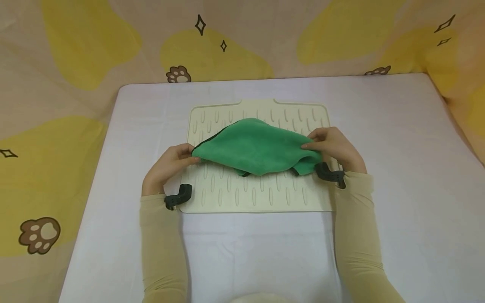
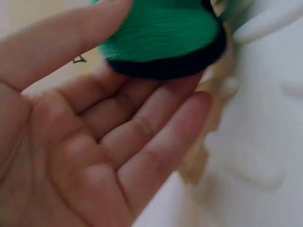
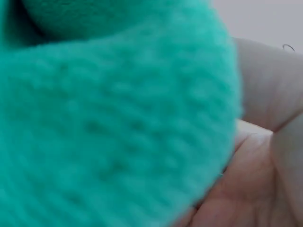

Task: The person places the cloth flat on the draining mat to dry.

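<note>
A green cloth (image 1: 257,145) with a dark edging hangs loosely folded between both hands, over a cream ribbed mat (image 1: 246,202). My left hand (image 1: 170,164) pinches its left corner between thumb and fingers. In the left wrist view, the thumb lies over the green cloth (image 2: 165,38) and the fingers sit beneath its dark hem. At the other end, my right hand (image 1: 335,147) pinches the cloth's right side. Fuzzy green cloth (image 3: 118,127) fills most of the right wrist view and hides the fingertips of the right hand (image 3: 265,156).
The mat lies on a white-covered table (image 1: 409,202). Behind and to the sides hangs a beige and yellow patterned fabric (image 1: 246,46) with paw prints. Dark wrist mounts (image 1: 179,197) sit at both cuffs. A pale rounded shape (image 1: 261,299) shows at the bottom edge.
</note>
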The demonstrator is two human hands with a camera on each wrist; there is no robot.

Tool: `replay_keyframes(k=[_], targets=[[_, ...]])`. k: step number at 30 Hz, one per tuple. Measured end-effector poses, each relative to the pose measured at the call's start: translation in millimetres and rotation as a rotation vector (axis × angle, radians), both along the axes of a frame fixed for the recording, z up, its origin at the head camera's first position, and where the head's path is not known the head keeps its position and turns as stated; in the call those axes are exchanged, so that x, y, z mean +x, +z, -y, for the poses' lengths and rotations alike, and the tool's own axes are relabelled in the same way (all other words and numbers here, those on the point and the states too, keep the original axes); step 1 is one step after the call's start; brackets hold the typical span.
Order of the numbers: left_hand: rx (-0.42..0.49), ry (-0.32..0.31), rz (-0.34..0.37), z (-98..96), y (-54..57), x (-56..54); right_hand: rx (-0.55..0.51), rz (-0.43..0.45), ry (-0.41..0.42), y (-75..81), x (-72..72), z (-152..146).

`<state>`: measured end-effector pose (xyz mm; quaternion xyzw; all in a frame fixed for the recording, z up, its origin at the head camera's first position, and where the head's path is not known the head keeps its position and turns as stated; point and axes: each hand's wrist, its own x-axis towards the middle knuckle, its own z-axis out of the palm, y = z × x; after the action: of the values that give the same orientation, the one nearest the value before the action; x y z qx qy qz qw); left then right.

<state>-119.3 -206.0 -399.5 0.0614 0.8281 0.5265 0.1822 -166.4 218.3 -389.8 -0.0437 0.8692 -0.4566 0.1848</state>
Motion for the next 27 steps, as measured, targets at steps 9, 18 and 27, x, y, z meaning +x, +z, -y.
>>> replay_keyframes(k=[9, 18, 27], targets=[[0.189, 0.122, -0.036, -16.0, -5.7, -4.9, 0.015, -0.017, -0.052, 4.8, 4.2, -18.4], [0.234, 0.233, -0.058, -21.5, -6.0, -8.3, -0.092, 0.015, 0.07, 8.6, 8.7, -27.2], [0.194, 0.248, -0.038, -23.9, -4.0, -7.3, -0.165, -0.019, 0.024, -0.3, 0.6, -1.1]])
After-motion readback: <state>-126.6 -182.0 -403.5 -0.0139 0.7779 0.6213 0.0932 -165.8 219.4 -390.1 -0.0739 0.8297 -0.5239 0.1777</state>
